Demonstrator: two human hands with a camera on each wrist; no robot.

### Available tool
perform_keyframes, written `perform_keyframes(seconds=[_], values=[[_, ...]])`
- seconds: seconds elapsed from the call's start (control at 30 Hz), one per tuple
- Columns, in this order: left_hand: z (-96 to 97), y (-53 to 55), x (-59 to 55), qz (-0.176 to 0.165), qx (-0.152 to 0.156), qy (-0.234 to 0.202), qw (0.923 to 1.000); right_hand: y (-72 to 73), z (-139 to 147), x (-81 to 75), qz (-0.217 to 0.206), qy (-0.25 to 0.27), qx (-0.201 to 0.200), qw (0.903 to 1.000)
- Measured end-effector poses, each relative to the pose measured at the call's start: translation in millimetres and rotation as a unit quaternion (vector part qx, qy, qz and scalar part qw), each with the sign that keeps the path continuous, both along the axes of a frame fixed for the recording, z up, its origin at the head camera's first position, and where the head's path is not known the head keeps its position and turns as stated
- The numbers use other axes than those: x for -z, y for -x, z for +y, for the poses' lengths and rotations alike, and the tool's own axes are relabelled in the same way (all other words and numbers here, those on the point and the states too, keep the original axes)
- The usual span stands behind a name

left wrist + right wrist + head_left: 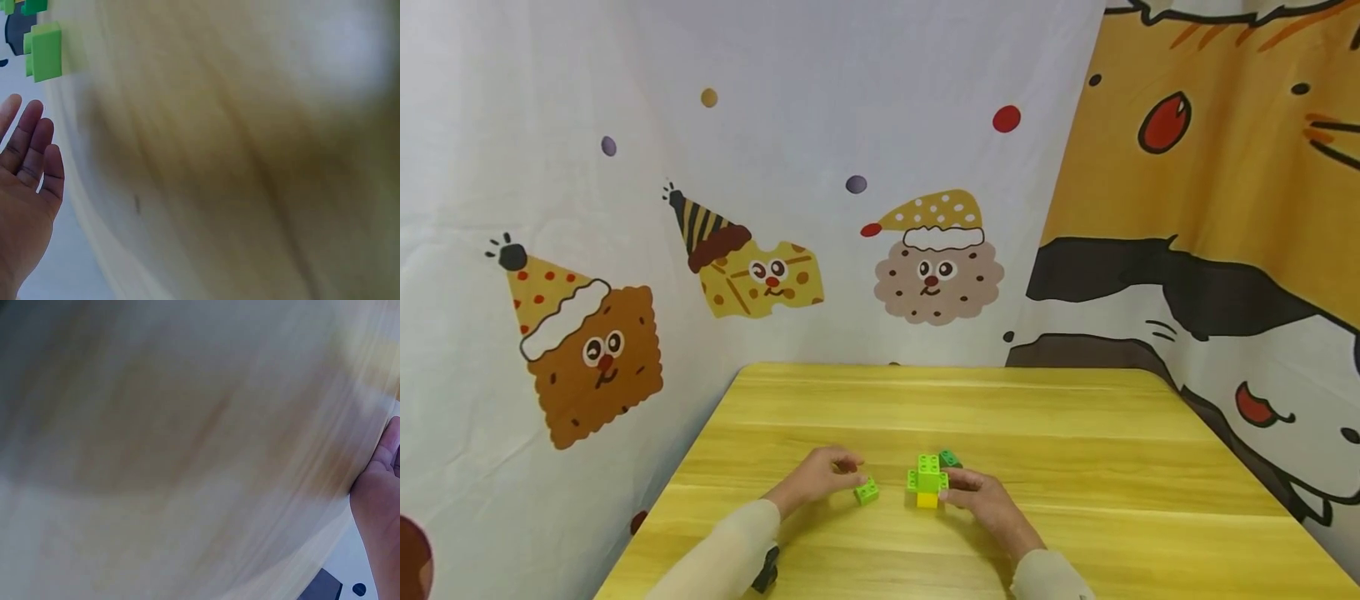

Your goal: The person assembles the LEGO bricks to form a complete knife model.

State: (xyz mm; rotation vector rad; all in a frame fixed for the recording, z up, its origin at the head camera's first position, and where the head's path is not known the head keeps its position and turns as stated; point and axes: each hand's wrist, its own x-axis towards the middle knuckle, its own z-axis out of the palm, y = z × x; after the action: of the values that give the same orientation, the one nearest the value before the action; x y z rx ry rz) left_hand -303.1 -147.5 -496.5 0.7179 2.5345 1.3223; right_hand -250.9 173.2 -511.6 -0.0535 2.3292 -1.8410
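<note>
The left hand (824,477), fingers loose, was beside a green block (867,492); the right hand (988,502) pinched a block stack (928,475) on the table (865,408).

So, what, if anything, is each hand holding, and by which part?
The right hand appears to hold the block build by its right side. The left hand is at a loose green brick, with no clear grip.

A pair of long, pale cream sleeves (722,550)

The right wrist view's edge cuts off the right fingers (387,444), and the tabletop (162,437) there is blurred
</note>
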Motion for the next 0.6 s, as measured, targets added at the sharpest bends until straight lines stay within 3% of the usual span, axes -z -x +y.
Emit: perform_keyframes(seconds=[0.33, 0.6], values=[[-7.4, -8.7, 10.2, -0.006, -0.015, 0.0, 0.9999, -3.2, 1.2, -2.4, 0.001, 0.013, -0.031, 0.9994], [0.2, -12.2, 16.2, -0.007, -0.027, -0.02, 0.9994, -1.9, 0.7, 0.3, -0.003, 0.009, -0.02, 0.9998]])
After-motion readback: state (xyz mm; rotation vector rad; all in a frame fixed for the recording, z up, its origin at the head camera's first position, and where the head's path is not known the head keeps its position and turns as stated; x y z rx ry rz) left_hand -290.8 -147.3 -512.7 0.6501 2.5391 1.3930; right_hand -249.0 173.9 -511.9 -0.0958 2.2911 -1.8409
